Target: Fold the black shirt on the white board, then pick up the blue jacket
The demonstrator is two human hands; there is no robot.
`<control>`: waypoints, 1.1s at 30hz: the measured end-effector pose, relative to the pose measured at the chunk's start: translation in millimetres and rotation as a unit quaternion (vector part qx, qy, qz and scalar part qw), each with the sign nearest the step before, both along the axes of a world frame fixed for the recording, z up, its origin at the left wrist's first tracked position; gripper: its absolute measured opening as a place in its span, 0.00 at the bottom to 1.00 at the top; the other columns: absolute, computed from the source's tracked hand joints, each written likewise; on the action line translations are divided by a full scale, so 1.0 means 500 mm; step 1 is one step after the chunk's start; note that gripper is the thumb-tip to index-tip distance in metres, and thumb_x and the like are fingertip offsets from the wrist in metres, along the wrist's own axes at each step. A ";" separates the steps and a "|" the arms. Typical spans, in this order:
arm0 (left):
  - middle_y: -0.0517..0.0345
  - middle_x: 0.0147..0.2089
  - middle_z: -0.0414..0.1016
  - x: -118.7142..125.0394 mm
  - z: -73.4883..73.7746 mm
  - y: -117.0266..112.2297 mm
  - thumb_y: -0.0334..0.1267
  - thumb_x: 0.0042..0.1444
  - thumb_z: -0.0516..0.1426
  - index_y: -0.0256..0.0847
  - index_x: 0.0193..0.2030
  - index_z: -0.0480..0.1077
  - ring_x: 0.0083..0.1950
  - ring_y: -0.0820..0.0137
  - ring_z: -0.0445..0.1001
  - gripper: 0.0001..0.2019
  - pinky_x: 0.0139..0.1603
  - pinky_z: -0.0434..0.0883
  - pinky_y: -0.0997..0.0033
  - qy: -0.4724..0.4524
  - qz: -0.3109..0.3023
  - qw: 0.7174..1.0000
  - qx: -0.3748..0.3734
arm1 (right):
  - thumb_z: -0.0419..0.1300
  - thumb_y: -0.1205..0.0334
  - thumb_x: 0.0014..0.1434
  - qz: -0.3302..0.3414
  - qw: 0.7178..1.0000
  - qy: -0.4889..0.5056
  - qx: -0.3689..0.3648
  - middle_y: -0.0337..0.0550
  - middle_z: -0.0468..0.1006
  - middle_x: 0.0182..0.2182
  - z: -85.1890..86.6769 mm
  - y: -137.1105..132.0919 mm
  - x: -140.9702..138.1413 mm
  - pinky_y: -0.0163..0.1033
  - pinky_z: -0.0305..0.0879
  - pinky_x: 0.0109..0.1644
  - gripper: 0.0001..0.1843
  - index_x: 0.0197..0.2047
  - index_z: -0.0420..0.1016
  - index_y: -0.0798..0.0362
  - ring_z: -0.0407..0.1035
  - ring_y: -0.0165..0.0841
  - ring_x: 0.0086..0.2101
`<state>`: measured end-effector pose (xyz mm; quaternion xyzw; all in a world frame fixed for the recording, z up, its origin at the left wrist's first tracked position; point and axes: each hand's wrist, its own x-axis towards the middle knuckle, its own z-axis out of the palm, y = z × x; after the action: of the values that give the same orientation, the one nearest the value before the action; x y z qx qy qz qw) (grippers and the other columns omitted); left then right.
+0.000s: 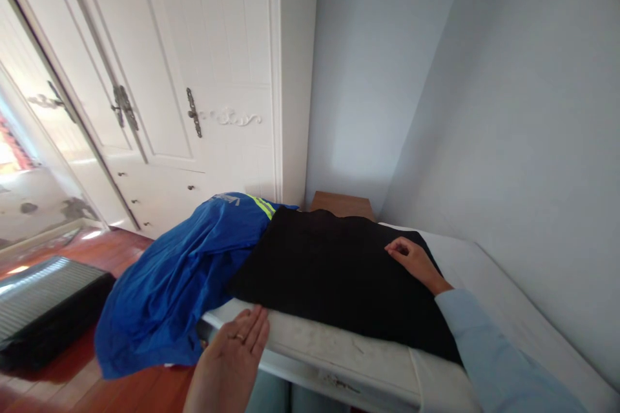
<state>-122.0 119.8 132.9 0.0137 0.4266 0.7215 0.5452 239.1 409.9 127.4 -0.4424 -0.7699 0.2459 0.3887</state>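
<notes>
A black garment [334, 277] is spread flat across the white bed [484, 284], reaching from the near edge almost to the far corner by the wall, and the right hand [414, 261] is laid on its far right part with the fingers loosely curled and pressed onto the cloth, nothing being gripped. The left hand [237, 352] is held flat and open, fingers straight and together, at the near edge of the bed just beside the garment's near left corner, with nothing held. A blue jacket [179, 284] is draped over the bed's left edge, touching the black garment.
</notes>
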 end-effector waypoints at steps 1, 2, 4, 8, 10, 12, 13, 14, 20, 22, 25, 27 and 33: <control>0.41 0.54 0.75 -0.001 0.017 0.011 0.35 0.53 0.52 0.43 0.50 0.71 0.60 0.57 0.74 0.17 0.59 0.75 0.52 -0.040 -0.017 0.999 -0.012 | 0.61 0.50 0.54 -0.002 1.000 0.001 -0.001 0.47 0.82 0.36 0.001 0.000 -0.001 0.49 0.70 0.47 0.12 0.30 0.73 0.49 0.75 0.42 0.38; 0.40 0.52 0.75 -0.001 0.035 0.024 0.34 0.54 0.51 0.41 0.50 0.70 0.57 0.57 0.76 0.17 0.57 0.76 0.52 -0.067 -0.022 0.997 -0.026 | 0.61 0.49 0.53 -0.005 1.000 0.003 -0.002 0.47 0.82 0.36 0.002 -0.001 -0.002 0.49 0.70 0.47 0.12 0.30 0.73 0.49 0.75 0.42 0.38; 0.42 0.49 0.77 0.005 0.066 0.054 0.33 0.55 0.51 0.40 0.48 0.69 0.52 0.60 0.79 0.14 0.53 0.78 0.55 -0.094 -0.042 0.994 -0.037 | 0.61 0.49 0.53 -0.010 1.000 0.008 -0.008 0.47 0.82 0.36 0.003 -0.001 -0.003 0.49 0.70 0.47 0.12 0.29 0.73 0.49 0.75 0.43 0.38; 0.49 0.46 0.79 0.020 0.086 0.104 0.29 0.57 0.52 0.41 0.43 0.70 0.46 0.65 0.81 0.10 0.51 0.79 0.62 -0.086 -0.073 0.993 -0.022 | 0.61 0.50 0.52 -0.014 1.000 0.012 -0.017 0.48 0.82 0.36 0.005 -0.002 -0.004 0.49 0.71 0.46 0.11 0.30 0.73 0.49 0.75 0.43 0.37; 0.52 0.46 0.80 0.025 0.082 0.121 0.28 0.57 0.53 0.41 0.42 0.71 0.47 0.65 0.81 0.09 0.52 0.78 0.64 -0.069 -0.057 0.996 -0.003 | 0.61 0.50 0.52 -0.015 1.000 0.009 -0.018 0.48 0.82 0.36 0.006 -0.002 -0.004 0.49 0.70 0.46 0.11 0.30 0.73 0.49 0.75 0.43 0.37; 0.53 0.46 0.80 0.027 0.076 0.135 0.29 0.57 0.54 0.42 0.42 0.72 0.50 0.66 0.80 0.09 0.53 0.78 0.65 -0.042 -0.026 0.999 0.021 | 0.61 0.50 0.52 -0.016 1.000 0.008 -0.020 0.48 0.82 0.36 0.009 -0.002 -0.005 0.49 0.70 0.47 0.11 0.30 0.73 0.50 0.75 0.42 0.37; 0.54 0.46 0.81 0.027 0.073 0.142 0.30 0.57 0.54 0.42 0.42 0.73 0.51 0.66 0.79 0.09 0.53 0.78 0.65 -0.028 -0.012 0.999 0.032 | 0.61 0.50 0.52 -0.016 1.000 0.009 -0.020 0.48 0.82 0.36 0.010 -0.003 -0.006 0.49 0.70 0.47 0.11 0.30 0.73 0.50 0.75 0.42 0.37; 0.53 0.47 0.81 0.028 0.070 0.149 0.31 0.58 0.53 0.42 0.43 0.73 0.52 0.65 0.79 0.10 0.54 0.77 0.65 -0.018 -0.002 0.999 0.042 | 0.61 0.50 0.52 -0.016 1.000 0.010 -0.020 0.48 0.82 0.36 0.011 -0.003 -0.007 0.49 0.70 0.47 0.11 0.30 0.73 0.50 0.75 0.42 0.37; 0.50 0.48 0.81 0.037 0.052 0.181 0.36 0.63 0.51 0.39 0.55 0.74 0.53 0.61 0.79 0.17 0.57 0.76 0.59 -0.032 0.018 0.997 0.064 | 0.60 0.50 0.52 -0.028 1.000 0.007 -0.009 0.48 0.81 0.36 0.005 -0.006 -0.012 0.47 0.69 0.47 0.11 0.29 0.71 0.49 0.74 0.42 0.38; 0.50 0.51 0.81 0.041 0.048 0.182 0.37 0.65 0.49 0.40 0.58 0.73 0.55 0.62 0.78 0.19 0.58 0.75 0.60 -0.049 0.026 0.996 0.074 | 0.59 0.51 0.53 -0.033 0.999 -0.006 0.006 0.47 0.80 0.35 0.004 -0.007 -0.014 0.47 0.69 0.46 0.11 0.30 0.71 0.49 0.74 0.42 0.38; 0.50 0.55 0.79 0.045 0.045 0.178 0.38 0.67 0.49 0.40 0.63 0.70 0.57 0.63 0.77 0.20 0.61 0.72 0.61 -0.089 0.040 0.991 0.090 | 0.58 0.53 0.53 -0.029 0.998 -0.049 0.013 0.44 0.79 0.33 0.018 -0.012 -0.021 0.46 0.69 0.45 0.09 0.32 0.73 0.50 0.73 0.40 0.36; 0.49 0.56 0.78 0.046 0.043 0.175 0.38 0.67 0.49 0.39 0.65 0.68 0.58 0.62 0.76 0.21 0.64 0.70 0.61 -0.111 0.048 0.987 0.105 | 0.58 0.56 0.51 -0.027 0.997 -0.072 0.000 0.44 0.79 0.32 0.041 -0.027 -0.038 0.46 0.68 0.45 0.09 0.32 0.74 0.51 0.73 0.40 0.35; 0.48 0.61 0.74 0.047 0.037 0.167 0.44 0.69 0.49 0.42 0.67 0.66 0.61 0.62 0.73 0.23 0.67 0.65 0.61 -0.153 0.033 0.975 0.155 | 0.61 0.56 0.56 0.002 0.998 0.054 -0.026 0.46 0.79 0.38 0.105 -0.217 -0.171 0.45 0.66 0.50 0.11 0.40 0.77 0.52 0.73 0.38 0.41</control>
<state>-98.3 203.5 151.2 -0.0263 0.2215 0.7898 0.5714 153.5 301.4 179.9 -0.4369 -0.7423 0.2905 0.4169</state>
